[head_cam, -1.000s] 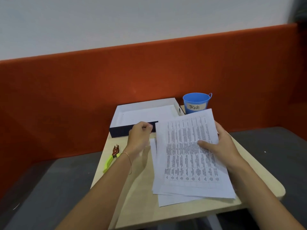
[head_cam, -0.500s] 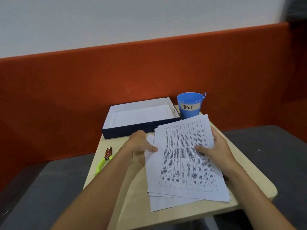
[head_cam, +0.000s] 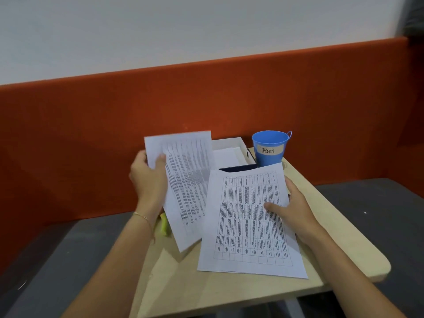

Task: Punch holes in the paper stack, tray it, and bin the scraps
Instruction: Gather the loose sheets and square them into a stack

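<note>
The paper stack (head_cam: 247, 226), flat and whole a moment ago, is now split. The left hand (head_cam: 149, 180) pinches a lifted sheet (head_cam: 188, 180) above the desk's (head_cam: 332, 237) left edge, while the right hand (head_cam: 296, 212) grips the rest mid-desk, thumb on top. Punching probably comes next.

The printed sheets (head_cam: 250, 221) are thin matt paper. The tabletop (head_cam: 332, 226) is pale, smooth, matt wood (perhaps laminate). The blue Trash pail (head_cam: 270, 141) looks smooth, faintly glossy; the orange partition (head_cam: 206, 99) is felt-like cloth.
</note>
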